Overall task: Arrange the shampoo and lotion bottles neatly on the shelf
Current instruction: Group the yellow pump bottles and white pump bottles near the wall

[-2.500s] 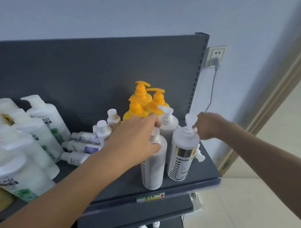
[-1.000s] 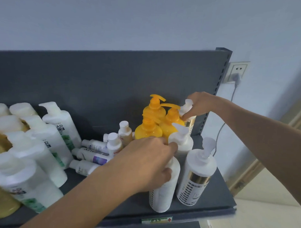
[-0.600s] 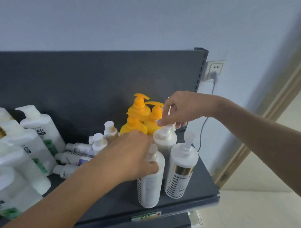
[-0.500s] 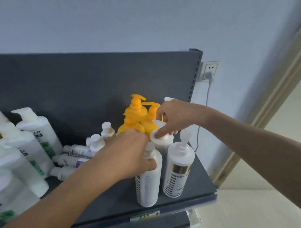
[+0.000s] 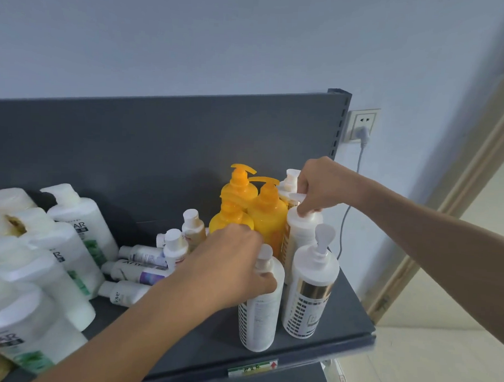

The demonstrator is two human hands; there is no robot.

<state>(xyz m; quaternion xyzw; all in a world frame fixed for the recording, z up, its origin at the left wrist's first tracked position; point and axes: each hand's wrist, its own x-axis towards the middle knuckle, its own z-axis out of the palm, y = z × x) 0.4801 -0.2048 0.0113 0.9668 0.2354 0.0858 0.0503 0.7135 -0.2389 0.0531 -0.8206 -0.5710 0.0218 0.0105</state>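
Note:
On the dark grey shelf point(image 5: 346, 314), at its right end, stand several white pump bottles with gold bands. My left hand point(image 5: 231, 264) grips the neck of the front white pump bottle point(image 5: 259, 314). My right hand point(image 5: 321, 187) pinches the pump head of the middle white pump bottle point(image 5: 300, 235) behind it. Another white pump bottle point(image 5: 310, 290) stands free at the front right, and one more point(image 5: 288, 183) peeks out at the back. Three orange pump bottles point(image 5: 265, 217) cluster against the back panel.
Large white bottles with green labels point(image 5: 81, 230) fill the shelf's left side. Small white bottles point(image 5: 139, 269) lie or stand in the middle. A wall socket with a plug and cable point(image 5: 363, 132) is right of the shelf. A door frame point(image 5: 444, 212) runs at far right.
My right hand set a white pump bottle at the back beside the orange ones, then came forward onto the middle bottle's pump. My left hand stayed on the front bottle.

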